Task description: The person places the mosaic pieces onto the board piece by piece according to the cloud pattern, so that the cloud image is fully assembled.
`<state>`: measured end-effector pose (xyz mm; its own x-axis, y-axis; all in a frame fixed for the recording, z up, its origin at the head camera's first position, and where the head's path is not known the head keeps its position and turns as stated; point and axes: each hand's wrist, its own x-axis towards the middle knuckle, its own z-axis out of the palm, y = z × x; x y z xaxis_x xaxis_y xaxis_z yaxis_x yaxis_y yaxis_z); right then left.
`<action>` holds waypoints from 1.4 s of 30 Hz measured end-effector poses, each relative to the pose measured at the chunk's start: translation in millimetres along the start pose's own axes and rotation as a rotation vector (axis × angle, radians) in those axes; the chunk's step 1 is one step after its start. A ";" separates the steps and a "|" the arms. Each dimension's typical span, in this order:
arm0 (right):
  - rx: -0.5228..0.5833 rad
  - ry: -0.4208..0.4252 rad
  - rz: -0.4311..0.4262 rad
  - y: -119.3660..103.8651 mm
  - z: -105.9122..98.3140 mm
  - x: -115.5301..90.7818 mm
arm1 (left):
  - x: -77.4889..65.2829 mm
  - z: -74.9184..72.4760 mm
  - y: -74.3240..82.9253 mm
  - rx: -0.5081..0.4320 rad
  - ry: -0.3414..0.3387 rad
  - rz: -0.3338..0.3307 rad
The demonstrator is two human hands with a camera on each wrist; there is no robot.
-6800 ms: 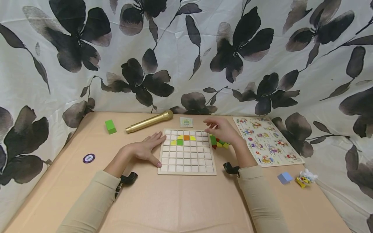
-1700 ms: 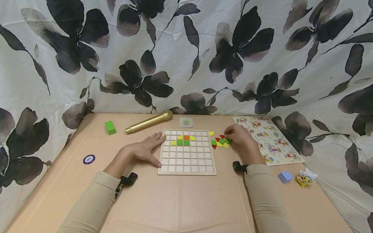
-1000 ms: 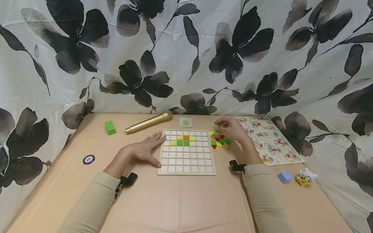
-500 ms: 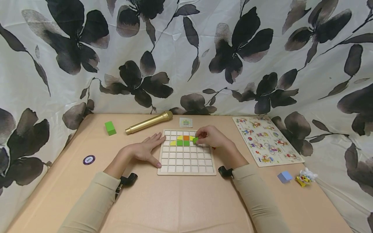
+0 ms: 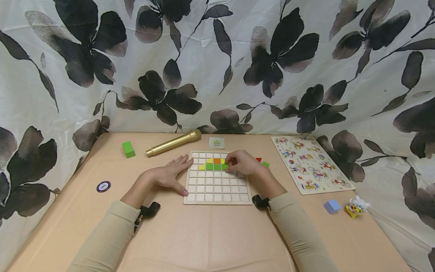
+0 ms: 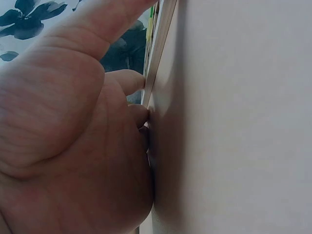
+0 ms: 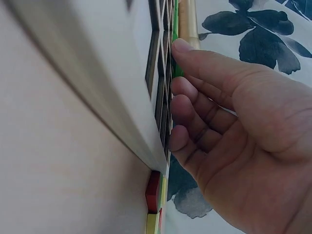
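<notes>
A wooden grid board (image 5: pixel 217 187) lies mid-table. Along its left edge rests my left hand (image 5: pixel 171 175), fingers spread and thumb near the lower corner. In the left wrist view, fingertips touch the board's side. My right hand (image 5: pixel 244 162) reaches over the upper right of the board. Its thumb and index finger pinch a green square tile (image 7: pixel 179 63) at the right end of a green row. Beside it are two green tiles (image 5: pixel 213 166) and a yellow triangle tile (image 5: pixel 202 166). Above them sit an orange tile (image 5: pixel 217 161) and yellow pieces, one partly hidden by fingers.
Loose pieces, including a red tile (image 7: pixel 153 190), lie right of the board, mostly hidden in the head view. A pattern card (image 5: pixel 216 142), gold microphone (image 5: pixel 174 142) and green block (image 5: pixel 128 149) stand behind; a picture board (image 5: pixel 312 164), blue block (image 5: pixel 332 207) and toy figure (image 5: pixel 356 207) are right.
My right hand took a green tile from the loose pieces, carried it left and lowered it onto the board beside the green row. The left hand stays in place.
</notes>
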<state>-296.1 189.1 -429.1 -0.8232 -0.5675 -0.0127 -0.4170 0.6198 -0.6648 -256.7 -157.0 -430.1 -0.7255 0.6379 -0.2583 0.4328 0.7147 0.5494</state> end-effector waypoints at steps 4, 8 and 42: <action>0.002 0.002 0.005 -0.2 0.2 -0.2 | -0.6 0.2 0.3 -0.003 0.001 0.000; 0.011 0.004 -0.002 0.8 -1.3 -0.2 | -1.5 0.2 0.9 -0.005 0.001 -0.001; -0.085 0.244 0.177 52.7 -34.7 -20.6 | 0.3 0.0 0.6 0.005 0.001 0.000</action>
<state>-314.4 252.2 -438.0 -0.9498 -0.3062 0.0639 -0.2811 0.7463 -0.6033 -256.7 -156.4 -429.9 -0.7262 0.6374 -0.2576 0.4351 0.7162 0.5457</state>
